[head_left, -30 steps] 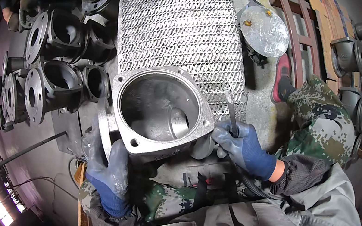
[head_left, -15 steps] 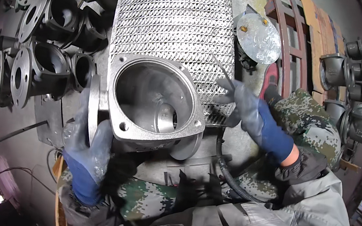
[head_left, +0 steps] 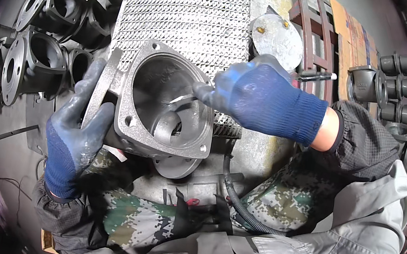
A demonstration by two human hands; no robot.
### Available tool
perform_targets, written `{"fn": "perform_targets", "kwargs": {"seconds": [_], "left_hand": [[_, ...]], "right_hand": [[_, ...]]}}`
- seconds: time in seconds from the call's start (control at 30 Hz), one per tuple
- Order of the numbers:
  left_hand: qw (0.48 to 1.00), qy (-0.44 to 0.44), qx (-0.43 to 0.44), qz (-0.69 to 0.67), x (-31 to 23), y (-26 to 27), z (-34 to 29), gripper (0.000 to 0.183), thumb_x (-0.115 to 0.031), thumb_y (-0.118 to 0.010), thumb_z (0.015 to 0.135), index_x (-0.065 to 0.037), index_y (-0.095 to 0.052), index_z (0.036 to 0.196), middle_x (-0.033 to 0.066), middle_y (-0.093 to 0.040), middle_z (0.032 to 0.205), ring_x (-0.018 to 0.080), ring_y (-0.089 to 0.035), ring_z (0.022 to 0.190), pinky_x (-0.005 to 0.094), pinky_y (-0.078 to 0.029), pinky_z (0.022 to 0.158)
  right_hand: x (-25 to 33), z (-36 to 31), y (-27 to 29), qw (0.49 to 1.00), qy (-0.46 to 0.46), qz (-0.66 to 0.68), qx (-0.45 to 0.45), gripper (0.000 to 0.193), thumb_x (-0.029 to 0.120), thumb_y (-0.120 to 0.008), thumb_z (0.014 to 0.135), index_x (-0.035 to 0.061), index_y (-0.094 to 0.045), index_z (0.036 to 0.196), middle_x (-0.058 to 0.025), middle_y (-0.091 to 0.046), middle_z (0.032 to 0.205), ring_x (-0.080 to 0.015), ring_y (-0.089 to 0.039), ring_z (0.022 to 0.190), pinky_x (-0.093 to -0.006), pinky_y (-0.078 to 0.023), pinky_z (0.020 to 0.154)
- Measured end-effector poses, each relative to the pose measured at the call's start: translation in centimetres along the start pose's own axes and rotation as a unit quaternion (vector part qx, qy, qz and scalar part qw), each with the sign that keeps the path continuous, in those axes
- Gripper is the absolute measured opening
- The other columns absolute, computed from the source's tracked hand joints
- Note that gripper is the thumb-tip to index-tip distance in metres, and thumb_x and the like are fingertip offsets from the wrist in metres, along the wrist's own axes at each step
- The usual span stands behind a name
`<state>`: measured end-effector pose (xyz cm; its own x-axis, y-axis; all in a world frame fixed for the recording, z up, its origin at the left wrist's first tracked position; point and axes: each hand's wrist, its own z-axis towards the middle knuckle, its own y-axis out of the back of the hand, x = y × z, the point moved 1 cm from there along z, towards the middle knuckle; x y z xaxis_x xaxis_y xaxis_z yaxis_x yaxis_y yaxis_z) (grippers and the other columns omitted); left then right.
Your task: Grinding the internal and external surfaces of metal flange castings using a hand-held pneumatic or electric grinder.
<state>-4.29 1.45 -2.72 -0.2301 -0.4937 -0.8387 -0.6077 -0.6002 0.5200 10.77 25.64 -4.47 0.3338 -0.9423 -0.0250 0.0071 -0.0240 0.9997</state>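
Note:
A grey cast-metal valve body (head_left: 122,141) with a wide round opening rests tilted at the near end of a ridged metal mat (head_left: 183,13). My left hand (head_left: 77,126), in a blue and grey coated glove, is closed around its left side flange, thumb on one face and fingers on the other. My gloved right hand (head_left: 258,96) is at the opening's right rim, closed on a thin rod-shaped hand tool (head_left: 317,76). The tool's pale tip reaches inside the cavity; its dark rear end sticks out behind the hand. The exact kind of tool is unclear.
Several similar castings (head_left: 34,65) stand on the floor at left, and more castings (head_left: 365,85) at right. Beyond my right hand lie a round metal plate (head_left: 277,42), a brown slatted frame (head_left: 314,36) and cardboard (head_left: 351,36). A corrugated hose (head_left: 242,204) crosses near my legs.
My right hand has moved left from beside the mat to the opening, bringing the tool's tip inside. The valve body has tilted slightly, with my left hand still on its flange.

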Motion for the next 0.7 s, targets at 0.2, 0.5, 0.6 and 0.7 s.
{"fn": "perform_targets", "kwargs": {"seconds": [0.2,0.5,0.6,0.7], "left_hand": [[0.999,-0.028,-0.003,0.022,0.1,-0.2,0.1,0.044,-0.002,-0.064,0.081,0.001,-0.059,0.125,0.0125,-0.065,0.106,0.0114,-0.06,0.093,0.0248,-0.048,0.081],[1.0,-0.024,0.005,0.015,-0.2,-0.3,-0.2,0.043,-0.001,-0.066,0.081,0.004,-0.059,0.123,0.0111,-0.065,0.107,0.012,-0.059,0.097,0.0256,-0.048,0.085],[1.0,-0.003,0.002,-0.008,-0.1,-0.5,0.0,0.044,-0.001,-0.066,0.081,0.004,-0.059,0.123,0.0127,-0.065,0.11,0.0129,-0.06,0.099,0.0258,-0.048,0.086],[0.999,-0.052,-0.002,0.006,0.4,-0.4,0.2,0.046,0.0,-0.065,0.08,0.003,-0.058,0.124,0.0149,-0.064,0.115,0.0145,-0.06,0.102,0.0266,-0.047,0.088]], "right_hand": [[1.0,2.1,-0.6,0.998,0.035,-0.052,0.012,0.014,0.016,-0.06,0.085,0.0082,-0.064,0.095,-0.001,-0.056,0.062,-0.0161,-0.058,0.053,-0.0289,-0.041,0.041],[2.2,3.1,-1.5,0.995,-0.011,-0.088,0.049,0.013,0.016,-0.062,0.077,0.0078,-0.071,0.081,-0.007,-0.067,0.082,-0.0222,-0.067,0.075,-0.0339,-0.052,0.059],[0.9,3.6,-1.9,0.979,0.026,-0.018,0.202,0.021,0.019,-0.053,0.087,0.0087,-0.065,0.102,-0.0036,-0.058,0.064,-0.019,-0.057,0.05,-0.0365,-0.043,0.044],[0.5,2.5,-1.9,0.997,0.041,-0.008,0.057,0.017,0.02,-0.053,0.088,0.0099,-0.064,0.095,-0.0034,-0.056,0.064,-0.0186,-0.059,0.056,-0.0323,-0.044,0.045]]}}
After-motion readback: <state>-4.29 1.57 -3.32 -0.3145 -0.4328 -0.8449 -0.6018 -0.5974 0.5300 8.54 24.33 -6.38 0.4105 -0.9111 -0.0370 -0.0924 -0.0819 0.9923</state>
